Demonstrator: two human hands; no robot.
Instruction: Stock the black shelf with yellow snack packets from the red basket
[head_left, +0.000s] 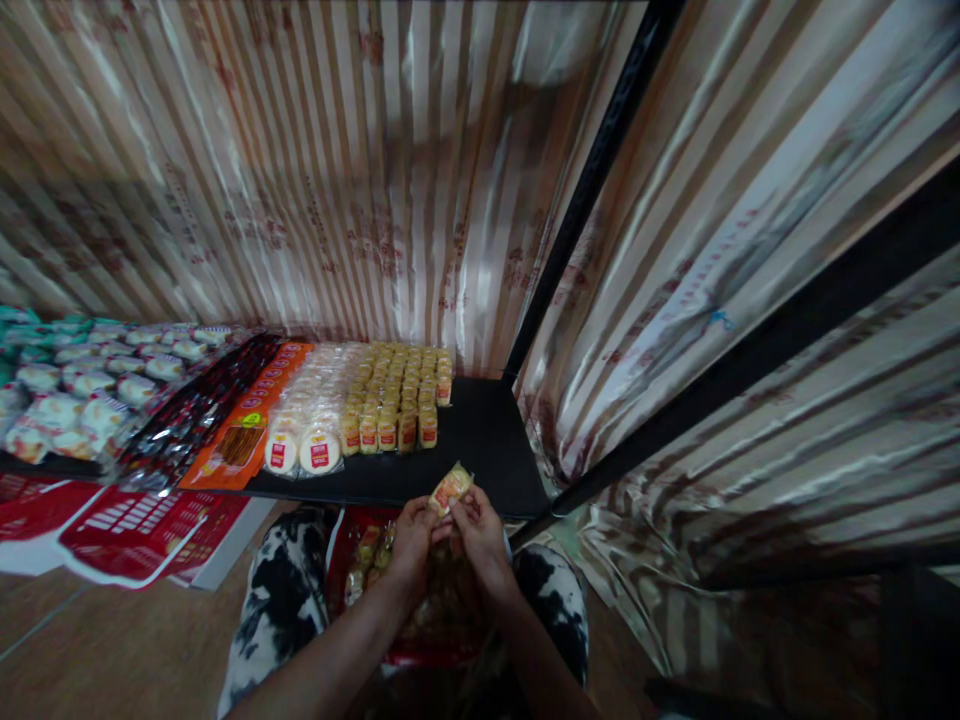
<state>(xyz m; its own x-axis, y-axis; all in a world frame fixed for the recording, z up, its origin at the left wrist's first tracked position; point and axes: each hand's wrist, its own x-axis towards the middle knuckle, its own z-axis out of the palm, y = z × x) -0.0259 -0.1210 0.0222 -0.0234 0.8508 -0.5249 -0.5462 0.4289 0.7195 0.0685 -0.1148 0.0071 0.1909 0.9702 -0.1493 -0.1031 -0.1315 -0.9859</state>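
Yellow-orange wrapping identifies the small snack packet (451, 489), which is pinched between the fingertips of both hands. The left hand (413, 541) grips the packet's lower-left end and the right hand (480, 535) grips just beside it on the right, the two sets of fingers closed on the packet and touching each other. The packet is tilted: its long axis runs from the fingers at lower left up to a free end at upper right, pointing toward the shelf edge.

Directly below the hands, a red bag (365, 560) holding more small packets is seen in the lap, between knees covered in black-and-white patterned cloth (278, 590).

Just beyond the fingers lies a black shelf surface (480, 440), bare at its near right part. Farther out and to the left, rows of small yellow packets (405, 385) are stood on it, with round white-and-red packs (307, 440) beside them, then an orange pack (247, 430), dark red wrappers (199, 415) and, well apart at far left, white-and-green packs (75, 385).

A black frame post (592, 180) rises beyond the shelf's far right corner. Glossy striped beige-and-brown curtain (337, 170) is hung behind and to the right. A wooden floor (112, 650) is visible at lower left, with red printed bags (127, 525) lying under the shelf edge.
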